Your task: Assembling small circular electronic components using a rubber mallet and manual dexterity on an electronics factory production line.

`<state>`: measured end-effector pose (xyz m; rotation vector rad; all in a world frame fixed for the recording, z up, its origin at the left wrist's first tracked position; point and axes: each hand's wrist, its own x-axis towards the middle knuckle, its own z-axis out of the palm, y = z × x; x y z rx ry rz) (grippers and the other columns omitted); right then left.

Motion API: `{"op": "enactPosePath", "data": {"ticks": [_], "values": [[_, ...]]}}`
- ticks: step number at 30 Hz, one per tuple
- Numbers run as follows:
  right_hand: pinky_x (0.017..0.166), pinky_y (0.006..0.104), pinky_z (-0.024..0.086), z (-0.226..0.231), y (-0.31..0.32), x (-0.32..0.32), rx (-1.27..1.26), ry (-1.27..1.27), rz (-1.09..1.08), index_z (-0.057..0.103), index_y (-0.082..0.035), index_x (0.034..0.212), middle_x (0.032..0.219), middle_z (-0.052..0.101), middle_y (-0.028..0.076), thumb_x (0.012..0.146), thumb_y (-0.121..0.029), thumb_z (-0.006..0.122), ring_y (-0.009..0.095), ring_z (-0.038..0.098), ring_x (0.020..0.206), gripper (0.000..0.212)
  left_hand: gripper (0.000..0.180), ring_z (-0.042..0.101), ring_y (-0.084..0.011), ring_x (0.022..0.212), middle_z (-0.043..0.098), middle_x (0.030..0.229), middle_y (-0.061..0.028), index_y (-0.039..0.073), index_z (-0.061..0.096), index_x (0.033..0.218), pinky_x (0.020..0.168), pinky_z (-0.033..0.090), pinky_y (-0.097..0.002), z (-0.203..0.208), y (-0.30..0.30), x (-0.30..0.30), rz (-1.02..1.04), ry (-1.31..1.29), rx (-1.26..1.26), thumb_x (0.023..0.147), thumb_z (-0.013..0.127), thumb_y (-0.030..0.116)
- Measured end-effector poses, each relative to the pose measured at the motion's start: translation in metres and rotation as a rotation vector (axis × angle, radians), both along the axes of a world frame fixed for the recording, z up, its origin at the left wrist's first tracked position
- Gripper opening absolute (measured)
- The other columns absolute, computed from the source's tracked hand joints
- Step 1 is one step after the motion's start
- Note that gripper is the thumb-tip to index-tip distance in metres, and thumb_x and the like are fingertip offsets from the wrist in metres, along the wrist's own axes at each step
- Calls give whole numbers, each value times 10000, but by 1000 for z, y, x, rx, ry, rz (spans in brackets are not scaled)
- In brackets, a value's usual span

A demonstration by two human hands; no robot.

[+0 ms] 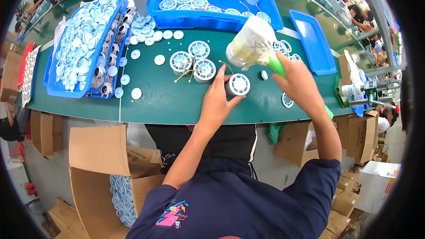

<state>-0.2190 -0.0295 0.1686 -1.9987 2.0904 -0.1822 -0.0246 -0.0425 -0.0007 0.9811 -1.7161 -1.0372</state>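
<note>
Green desk (177, 102) carries spools and blue trays. Left hand (217, 102) grip closed around a grey round spool (237, 84) standing at desk centre. Right hand (297, 79), at 3 o'clock of it, grips a green-handled mallet (251, 43), cloth-wrapped head raised at 12 o'clock.

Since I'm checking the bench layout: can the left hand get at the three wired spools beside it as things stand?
Probably yes. The left hand steadies a spool, and the three wired spools stand just beyond it on bare green table, nothing between.
</note>
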Motion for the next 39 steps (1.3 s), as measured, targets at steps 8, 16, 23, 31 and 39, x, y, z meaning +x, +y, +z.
{"op": "enactPosePath", "data": {"ticks": [8, 16, 23, 31, 39], "values": [[521, 409, 502, -28, 57, 18, -288, 343, 211, 616, -89, 1133, 761, 585, 78, 814, -68, 714, 300, 651, 623, 334, 1038, 643, -425, 1169, 654, 1260, -223, 10, 265, 1581, 955, 535, -459, -4, 1, -1, 25, -14, -87, 752, 888, 66], [523, 398, 461, -75, 111, 10, -356, 297, 186, 655, -63, 1122, 743, 525, 79, 774, -4, 687, 264, 605, 617, 355, 877, 648, -395, 1165, 671, 1239, -205, -31, 339, 1521, 982, 526, -448, -1, 0, 1, -20, -12, -24, 780, 809, -28], [653, 432, 540, -104, 127, 4, -369, 1, -134, 669, 7, 1136, 899, 688, 216, 810, 13, 743, 433, 679, 793, 334, 851, 669, -335, 1154, 670, 1263, -178, 29, 386, 1506, 990, 528, -416, -3, -5, 5, -60, 14, 23, 790, 846, 28], [653, 535, 501, -111, 108, 4, -359, -135, -261, 578, -19, 1228, 857, 673, 227, 871, -36, 695, 456, 658, 794, 376, 815, 657, -344, 1210, 666, 1321, -181, 37, 388, 1514, 1035, 506, -427, 16, 5, 38, -207, -96, 101, 832, 832, 82], [887, 450, 505, -125, 79, 17, -631, -68, -165, 547, -9, 1377, 1218, 560, 217, 899, -190, 769, 357, 582, 1070, 557, 637, 653, -266, 1134, 644, 1250, -140, 15, 546, 1337, 1007, 510, -385, 28, 38, 36, -54, 29, 37, 778, 851, 40]]}}
